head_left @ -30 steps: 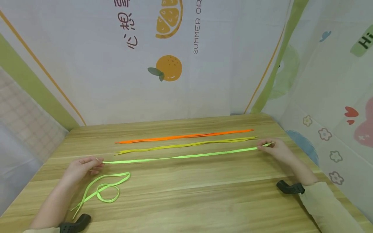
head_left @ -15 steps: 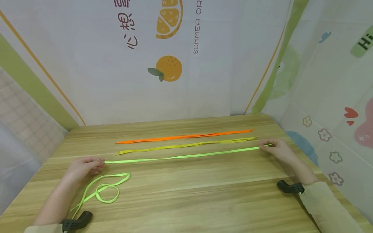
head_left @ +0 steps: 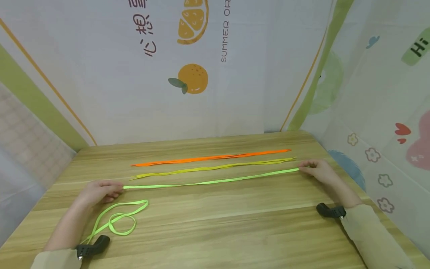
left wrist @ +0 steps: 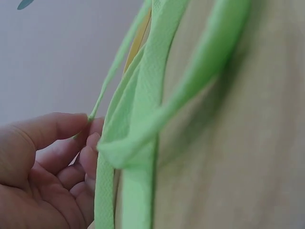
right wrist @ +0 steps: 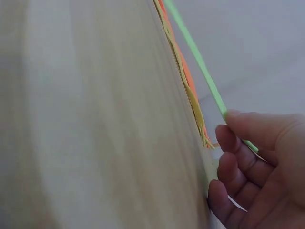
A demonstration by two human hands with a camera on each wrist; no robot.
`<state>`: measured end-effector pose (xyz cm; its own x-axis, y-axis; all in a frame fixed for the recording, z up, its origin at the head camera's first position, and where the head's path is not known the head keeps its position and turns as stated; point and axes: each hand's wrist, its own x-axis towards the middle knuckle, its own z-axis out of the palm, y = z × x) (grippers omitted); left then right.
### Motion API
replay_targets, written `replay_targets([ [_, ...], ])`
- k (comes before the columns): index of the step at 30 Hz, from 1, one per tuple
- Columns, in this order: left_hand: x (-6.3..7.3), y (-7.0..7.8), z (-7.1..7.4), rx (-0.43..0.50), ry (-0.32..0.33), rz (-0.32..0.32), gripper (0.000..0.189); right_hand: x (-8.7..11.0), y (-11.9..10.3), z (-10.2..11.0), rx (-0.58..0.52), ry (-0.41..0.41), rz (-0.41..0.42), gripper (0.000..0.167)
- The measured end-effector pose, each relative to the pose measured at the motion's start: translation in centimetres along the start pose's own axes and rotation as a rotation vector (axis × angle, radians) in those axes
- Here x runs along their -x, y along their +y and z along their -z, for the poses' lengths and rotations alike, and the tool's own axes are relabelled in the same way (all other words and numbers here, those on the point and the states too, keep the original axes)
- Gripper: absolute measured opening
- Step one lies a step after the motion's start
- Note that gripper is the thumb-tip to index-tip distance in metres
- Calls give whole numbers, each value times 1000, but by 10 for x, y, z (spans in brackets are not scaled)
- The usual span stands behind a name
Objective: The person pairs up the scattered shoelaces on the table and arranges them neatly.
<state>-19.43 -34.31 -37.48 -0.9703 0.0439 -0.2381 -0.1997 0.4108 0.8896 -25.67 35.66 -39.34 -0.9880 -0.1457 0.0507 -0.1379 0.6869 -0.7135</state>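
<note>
A light green shoelace (head_left: pixel 215 181) stretches nearly straight between both hands, slightly above the table. At its left end, the left hand (head_left: pixel 100 192) pinches it between thumb and fingers; the left wrist view shows the same thumb-and-finger pinch. The right hand (head_left: pixel 317 171) pinches the other end, and in the right wrist view a short tip pokes out past the fingers. A second light green shoelace (head_left: pixel 122 224) lies loosely looped on the table by the left forearm, partly covered by the black wrist piece.
Beyond the stretched lace lie a yellow shoelace (head_left: pixel 215 167) and, farther back, an orange shoelace (head_left: pixel 211 158), both laid out lengthwise. The wood-grain table (head_left: pixel 235 231) ends at a printed cloth (head_left: pixel 235 104) behind and to the right.
The left hand has shifted slightly right along the lace, and its end no longer shows beyond the fingers. The right hand has barely moved. The head view has shifted a little.
</note>
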Motion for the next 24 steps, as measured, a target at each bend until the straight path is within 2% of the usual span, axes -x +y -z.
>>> replay_targets([
  [6,-7,-3,5,80,-93,-5,20,-7,6,1,-28,-33,-34,36],
  [11,-10,-4,9,74,-130,-8,24,-12,8,1,-72,-53,-91,37],
  [17,-11,-4,8,-17,-107,1,36,-15,10,0,-121,-53,-113,35],
  [24,-11,-2,2,-111,-38,23,32,-14,13,1,-175,-43,-130,33],
])
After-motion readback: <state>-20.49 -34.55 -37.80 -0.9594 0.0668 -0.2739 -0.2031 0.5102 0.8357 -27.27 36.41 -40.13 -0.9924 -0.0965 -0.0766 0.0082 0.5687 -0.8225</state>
